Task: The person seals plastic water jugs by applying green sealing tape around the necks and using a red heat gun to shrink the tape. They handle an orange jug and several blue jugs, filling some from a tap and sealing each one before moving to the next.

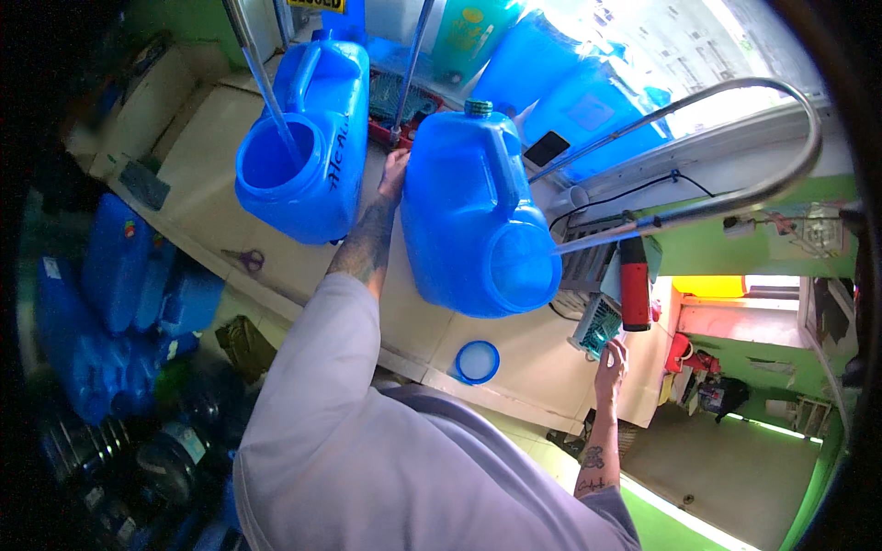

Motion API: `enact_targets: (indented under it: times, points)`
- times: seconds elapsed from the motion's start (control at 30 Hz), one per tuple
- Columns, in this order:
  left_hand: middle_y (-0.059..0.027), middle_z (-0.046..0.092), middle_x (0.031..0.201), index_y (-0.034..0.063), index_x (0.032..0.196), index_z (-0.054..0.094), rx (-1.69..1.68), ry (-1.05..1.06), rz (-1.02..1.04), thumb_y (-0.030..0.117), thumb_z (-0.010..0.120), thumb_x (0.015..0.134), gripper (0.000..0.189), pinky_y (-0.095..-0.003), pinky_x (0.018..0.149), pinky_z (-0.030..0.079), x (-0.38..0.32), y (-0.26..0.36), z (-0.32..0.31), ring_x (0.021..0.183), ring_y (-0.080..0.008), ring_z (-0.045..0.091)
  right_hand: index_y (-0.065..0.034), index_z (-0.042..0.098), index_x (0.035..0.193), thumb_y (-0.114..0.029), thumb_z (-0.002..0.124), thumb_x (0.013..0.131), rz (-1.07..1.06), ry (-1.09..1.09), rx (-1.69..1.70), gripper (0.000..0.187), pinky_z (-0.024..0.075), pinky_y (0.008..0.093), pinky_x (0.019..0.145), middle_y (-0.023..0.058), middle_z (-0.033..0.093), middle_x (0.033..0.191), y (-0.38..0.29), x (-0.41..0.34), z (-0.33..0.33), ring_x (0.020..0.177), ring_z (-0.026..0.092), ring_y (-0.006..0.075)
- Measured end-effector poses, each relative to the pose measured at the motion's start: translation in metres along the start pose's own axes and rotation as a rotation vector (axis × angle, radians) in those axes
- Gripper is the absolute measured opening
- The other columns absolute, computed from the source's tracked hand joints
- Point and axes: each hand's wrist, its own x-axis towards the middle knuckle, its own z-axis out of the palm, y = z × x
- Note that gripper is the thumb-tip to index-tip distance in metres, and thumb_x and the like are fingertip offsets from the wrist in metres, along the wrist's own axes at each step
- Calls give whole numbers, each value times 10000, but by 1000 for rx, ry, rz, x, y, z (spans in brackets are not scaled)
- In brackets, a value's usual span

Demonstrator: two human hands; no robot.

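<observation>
My left hand (393,173) reaches between two blue plastic water jugs, close to the side of the right-hand jug (451,206); its fingers are partly hidden near a red basket (381,132). That jug has a green cap and a wide round mouth, with a curved metal pipe (730,200) running to it. The other jug (337,165) bears handwriting, and a straight metal pipe (258,76) enters its open mouth. At the counter's right, my right hand (611,365) is at the edge of a small teal basket (599,329), its fingers bent; whatever they grip is unclear.
A blue round lid (477,362) and purple-handled scissors (249,260) lie on the tiled counter (406,330). A red-and-black heat gun (634,289) is above the teal basket. A phone (546,148) leans near more blue jugs (592,117). Several containers (131,275) fill the floor at left.
</observation>
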Motion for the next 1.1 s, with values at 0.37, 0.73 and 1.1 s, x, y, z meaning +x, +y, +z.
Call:
enact_targets:
  times: [0.37,0.73,1.1]
  points:
    - [-132,554,1289,67,1403,405,-116,93,19,251,772,870,673,-379,977,479,14,-18,-2,1166,-245,564,11,659,1115,-124,609,946,-41,84,-61,222,476,418,964,173,633,1223,-16,2,25,1107,603,340]
    - [-95,633,1144,30,1270,538,-45,-56,54,353,725,905,522,-364,870,521,41,-16,-6,999,-190,625,-11,674,1079,-28,628,910,-166,-9,46,176,484,416,928,166,638,1077,-16,13,10,1033,619,335]
    - [-97,600,1261,116,1408,477,129,332,-54,457,505,1012,523,-385,984,453,-116,-6,-17,1127,-218,585,-45,684,1161,-175,605,969,-166,76,91,246,502,400,949,168,700,1136,0,32,12,1059,661,346]
